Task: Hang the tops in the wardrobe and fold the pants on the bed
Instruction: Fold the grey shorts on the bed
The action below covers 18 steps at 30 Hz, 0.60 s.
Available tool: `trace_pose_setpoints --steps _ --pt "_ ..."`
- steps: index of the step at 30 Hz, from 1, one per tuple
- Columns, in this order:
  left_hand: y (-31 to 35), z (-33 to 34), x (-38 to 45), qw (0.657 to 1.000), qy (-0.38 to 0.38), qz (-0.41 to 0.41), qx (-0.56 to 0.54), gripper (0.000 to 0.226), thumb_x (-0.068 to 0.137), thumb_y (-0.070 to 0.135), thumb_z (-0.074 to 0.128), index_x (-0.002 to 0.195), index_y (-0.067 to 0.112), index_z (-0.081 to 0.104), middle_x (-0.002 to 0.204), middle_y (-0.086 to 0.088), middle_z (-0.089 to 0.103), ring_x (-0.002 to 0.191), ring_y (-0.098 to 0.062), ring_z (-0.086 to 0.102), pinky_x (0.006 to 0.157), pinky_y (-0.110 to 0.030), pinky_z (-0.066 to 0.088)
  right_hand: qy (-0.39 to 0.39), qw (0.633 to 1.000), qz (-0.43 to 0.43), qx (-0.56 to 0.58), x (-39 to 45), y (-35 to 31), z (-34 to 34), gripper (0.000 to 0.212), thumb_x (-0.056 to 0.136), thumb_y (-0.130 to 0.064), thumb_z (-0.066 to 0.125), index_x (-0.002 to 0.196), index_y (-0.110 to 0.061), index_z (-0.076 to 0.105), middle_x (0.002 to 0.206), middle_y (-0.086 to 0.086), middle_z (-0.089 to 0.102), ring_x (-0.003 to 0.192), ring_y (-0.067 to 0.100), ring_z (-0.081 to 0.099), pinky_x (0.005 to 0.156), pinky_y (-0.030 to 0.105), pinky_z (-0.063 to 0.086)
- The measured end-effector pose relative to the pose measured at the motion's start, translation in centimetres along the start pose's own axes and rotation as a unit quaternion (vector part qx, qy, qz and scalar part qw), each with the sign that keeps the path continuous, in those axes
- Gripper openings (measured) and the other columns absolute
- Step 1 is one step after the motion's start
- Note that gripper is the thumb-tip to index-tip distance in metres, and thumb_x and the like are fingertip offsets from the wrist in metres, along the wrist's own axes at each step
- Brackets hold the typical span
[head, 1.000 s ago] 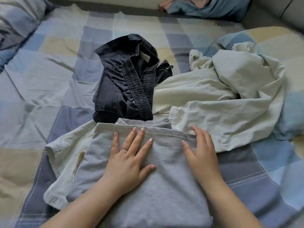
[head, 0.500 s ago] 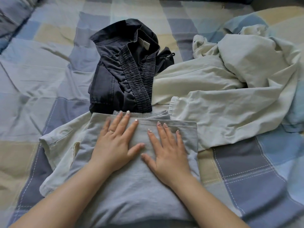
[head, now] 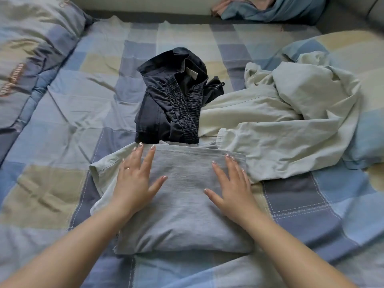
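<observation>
Fingers (head: 150, 161) of both hands straight & spread, pressing flat on folded grey pants (head: 187, 200), holding nothing.

Checked bed (head: 83, 113) carries dark pants (head: 166, 104), perhaps folded.

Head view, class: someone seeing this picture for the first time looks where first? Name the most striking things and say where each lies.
First, the left hand and right hand pressed flat, fingers spread, on the folded grey pants at the near centre of the checked bedspread. Just beyond lie the dark navy pants, loosely folded, with a crumpled pale garment to their right.
</observation>
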<state>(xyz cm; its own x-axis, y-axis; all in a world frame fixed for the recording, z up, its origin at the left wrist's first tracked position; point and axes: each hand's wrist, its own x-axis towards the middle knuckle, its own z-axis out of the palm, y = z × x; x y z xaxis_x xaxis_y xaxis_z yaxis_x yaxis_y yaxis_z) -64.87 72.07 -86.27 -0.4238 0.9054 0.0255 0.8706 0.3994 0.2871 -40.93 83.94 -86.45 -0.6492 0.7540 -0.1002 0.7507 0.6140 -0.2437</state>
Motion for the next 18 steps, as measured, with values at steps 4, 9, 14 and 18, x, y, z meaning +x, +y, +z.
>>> trace_pose_setpoints --steps 4,9,14,18 --pt "-0.4 -0.9 -4.7 0.991 0.016 -0.079 -0.107 0.087 0.081 0.070 0.039 0.152 0.028 0.011 0.160 -0.006 0.013 0.147 -0.021 0.012 0.115 -0.044 0.020 -0.002 0.996 0.074 0.055 -4.5 1.5 -0.2 0.085 0.085 -0.064 0.049 0.151 -0.032 0.006 0.158 0.007 -0.017 0.147 0.023 -0.008 0.117 0.033 0.004" --pt "0.2 -0.9 -5.9 0.978 0.033 -0.124 -0.163 0.086 0.083 0.049 0.062 0.152 0.024 0.017 0.157 -0.003 0.024 0.145 -0.019 0.019 0.114 -0.047 0.026 -0.005 0.969 0.087 0.230 -5.3 0.2 0.1 0.084 0.083 -0.048 0.065 0.150 -0.032 0.016 0.160 0.003 -0.006 0.147 0.017 0.004 0.110 0.020 0.013" --pt "0.4 -1.2 -6.0 0.958 0.035 -0.208 -0.194 0.085 0.081 0.040 0.071 0.149 0.016 0.027 0.151 -0.009 0.034 0.140 -0.025 0.029 0.115 -0.045 0.024 0.008 0.967 0.065 0.247 -4.4 -1.2 0.7 0.083 0.080 -0.047 0.069 0.148 -0.034 0.022 0.160 -0.001 0.000 0.146 0.013 0.008 0.108 0.021 0.021" --pt "0.6 -1.5 -7.5 0.951 0.079 -0.249 -0.165 0.071 0.079 0.041 0.072 0.141 0.023 0.042 0.139 -0.007 0.047 0.129 -0.030 0.041 0.108 -0.048 0.030 0.023 0.964 0.072 0.257 -4.0 -0.8 1.2 0.082 0.078 -0.039 0.074 0.146 -0.032 0.029 0.158 -0.001 0.008 0.145 0.012 0.013 0.107 0.017 0.019"
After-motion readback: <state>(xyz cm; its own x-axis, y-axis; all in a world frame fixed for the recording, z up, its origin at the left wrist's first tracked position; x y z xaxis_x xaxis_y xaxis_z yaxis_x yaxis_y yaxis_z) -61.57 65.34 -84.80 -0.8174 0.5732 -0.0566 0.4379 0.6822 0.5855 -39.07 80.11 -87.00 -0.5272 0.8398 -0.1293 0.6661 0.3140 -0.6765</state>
